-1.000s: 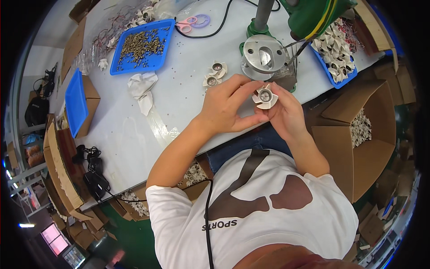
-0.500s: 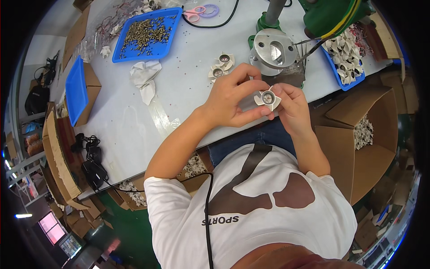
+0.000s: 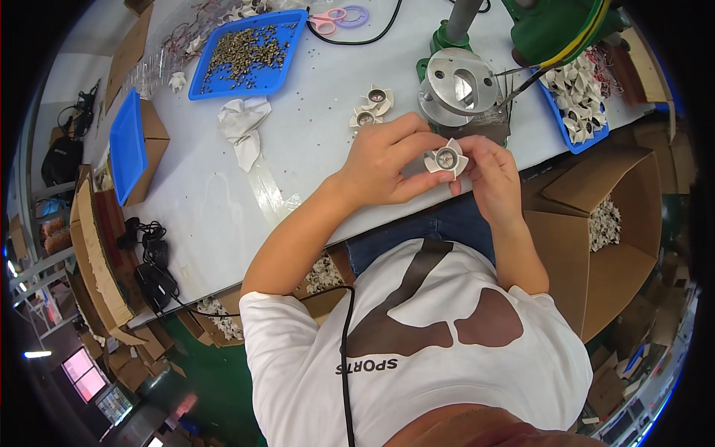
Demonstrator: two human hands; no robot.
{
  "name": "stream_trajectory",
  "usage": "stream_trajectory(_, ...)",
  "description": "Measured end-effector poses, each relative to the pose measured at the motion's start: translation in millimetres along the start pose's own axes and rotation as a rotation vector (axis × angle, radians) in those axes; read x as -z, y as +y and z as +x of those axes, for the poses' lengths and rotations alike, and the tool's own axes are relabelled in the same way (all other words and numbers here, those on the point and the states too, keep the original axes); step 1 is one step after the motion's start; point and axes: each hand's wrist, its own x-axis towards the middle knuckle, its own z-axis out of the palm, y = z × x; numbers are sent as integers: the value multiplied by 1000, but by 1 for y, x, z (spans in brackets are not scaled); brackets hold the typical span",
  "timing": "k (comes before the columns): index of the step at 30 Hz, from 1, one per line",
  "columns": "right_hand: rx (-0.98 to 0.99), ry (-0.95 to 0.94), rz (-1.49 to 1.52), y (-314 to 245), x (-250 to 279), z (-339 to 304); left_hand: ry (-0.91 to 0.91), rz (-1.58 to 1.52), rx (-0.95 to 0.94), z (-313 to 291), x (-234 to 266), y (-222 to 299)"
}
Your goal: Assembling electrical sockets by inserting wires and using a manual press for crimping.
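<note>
A small white fan impeller with a round metal-rimmed hub faces up between my two hands, near the table's front edge. My left hand pinches it from the left, thumb below and fingers above. From the right, my right hand grips its blades between thumb and fingers. Just beyond my left hand, two more impellers lie on the table. Close past my fingers stands a green machine with a round metal plate that has an opening in it.
A blue tray of small brass-coloured parts sits at the far left, near pink scissors and a crumpled white cloth. Another blue tray heaped with impellers stands at the right. An open cardboard box is below it.
The impeller has turned slightly in my fingers and its hub now faces up more fully. My right hand has shifted a little; both hands keep their hold.
</note>
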Motion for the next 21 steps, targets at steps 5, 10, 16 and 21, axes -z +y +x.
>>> stream_trajectory(5,51,1,-19,0,0,-3,56,26,-17,3,0,2)
stream_trajectory(10,52,11,-97,0,2,-3,109,17,-48,6,-3,1)
stream_trajectory(16,57,42,-99,-2,-5,-4,141,54,-80,6,-5,5)
stream_trajectory(21,265,230,-422,-21,4,-5,191,110,-52,5,-6,3)
